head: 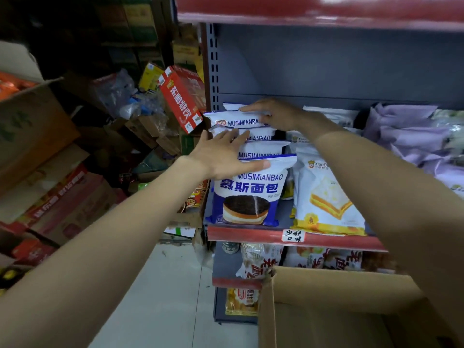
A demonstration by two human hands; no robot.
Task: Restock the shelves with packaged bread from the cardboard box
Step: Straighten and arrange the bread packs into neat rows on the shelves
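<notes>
Two hands steady the bread stack [248, 151]: your left hand [226, 156] presses flat, right hand [273, 116] grips the top packet [233, 119]. Releasing unevenly could topple packets off the shelf [251, 233].

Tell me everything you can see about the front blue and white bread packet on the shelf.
The front bread packet is a glossy white plastic bag with blue edges, printed MUSIMIANBAO, Chinese characters and a chocolate-topped cake. It stands upright, sealed, at the shelf's left front, heading a row of matching packets. The left hand lies flat across its top edge; a yellow and white packet is close on its right.
</notes>
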